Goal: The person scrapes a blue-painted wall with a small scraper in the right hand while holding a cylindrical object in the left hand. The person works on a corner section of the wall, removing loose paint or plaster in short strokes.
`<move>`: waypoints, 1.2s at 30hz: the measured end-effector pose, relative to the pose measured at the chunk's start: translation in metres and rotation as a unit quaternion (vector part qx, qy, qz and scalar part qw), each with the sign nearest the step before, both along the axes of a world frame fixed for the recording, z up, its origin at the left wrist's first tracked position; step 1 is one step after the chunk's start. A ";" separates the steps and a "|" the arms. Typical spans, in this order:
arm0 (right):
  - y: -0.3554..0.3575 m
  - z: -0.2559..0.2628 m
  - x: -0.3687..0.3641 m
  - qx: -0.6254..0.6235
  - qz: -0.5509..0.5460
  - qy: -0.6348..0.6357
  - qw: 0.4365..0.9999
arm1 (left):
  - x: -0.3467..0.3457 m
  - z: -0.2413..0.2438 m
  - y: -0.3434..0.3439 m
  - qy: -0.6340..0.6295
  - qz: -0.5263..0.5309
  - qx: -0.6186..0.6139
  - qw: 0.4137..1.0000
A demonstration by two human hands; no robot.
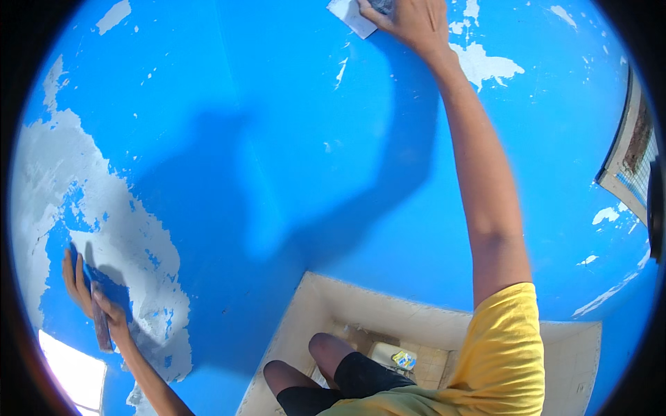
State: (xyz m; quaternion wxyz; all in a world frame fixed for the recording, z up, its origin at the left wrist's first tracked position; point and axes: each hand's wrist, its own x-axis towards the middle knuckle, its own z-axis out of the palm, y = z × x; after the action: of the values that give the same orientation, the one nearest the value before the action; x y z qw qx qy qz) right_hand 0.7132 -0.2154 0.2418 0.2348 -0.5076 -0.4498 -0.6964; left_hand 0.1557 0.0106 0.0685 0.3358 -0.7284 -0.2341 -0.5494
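Observation:
High on the blue painted wall [322, 104], my right hand [424, 23] grips a flat, pale, square-edged tool [355, 20], seemingly a scraper or float. A grey, rough-looking part shows under the fingers, and the top frame edge cuts off the rest. At lower left, my left hand [86, 291] holds a brown, worn bar-shaped handle [102, 325] between thumb and palm. Its fingers are stretched towards the wall beside a large bare grey patch [125, 244] where paint is gone. Whatever the handle's upper end carries is hidden by the hand.
Below me, pale tiled lower walls [395, 296] surround a tiled floor. A light-coloured stool or container lid [382, 353] carries a yellow-and-blue packet [404, 360]. A framed mesh opening [632, 151] lies at far right. Bright light enters through an opening [73, 369] at lower left.

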 end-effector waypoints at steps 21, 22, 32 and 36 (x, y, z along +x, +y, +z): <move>-0.099 0.013 -0.026 0.173 -0.064 0.261 0.948 | 0.010 -0.018 0.004 0.022 0.155 0.048 0.987; -0.111 0.019 -0.020 0.144 -0.128 0.260 0.946 | 0.011 -0.017 0.002 0.022 0.148 0.043 0.988; -0.115 0.045 -0.001 -0.029 -0.236 0.187 0.953 | 0.012 -0.018 0.004 0.027 0.156 0.063 0.985; -0.111 0.045 -0.002 -0.015 -0.209 0.205 0.956 | 0.007 -0.017 0.002 0.031 0.163 0.061 0.984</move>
State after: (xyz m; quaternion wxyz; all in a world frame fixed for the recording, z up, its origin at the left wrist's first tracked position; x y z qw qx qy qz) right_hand 0.7117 -0.3266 0.2871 0.1636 -0.7258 -0.2866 -0.6036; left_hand 0.1628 0.0129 0.0519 0.4716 -0.6751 -0.3050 -0.4783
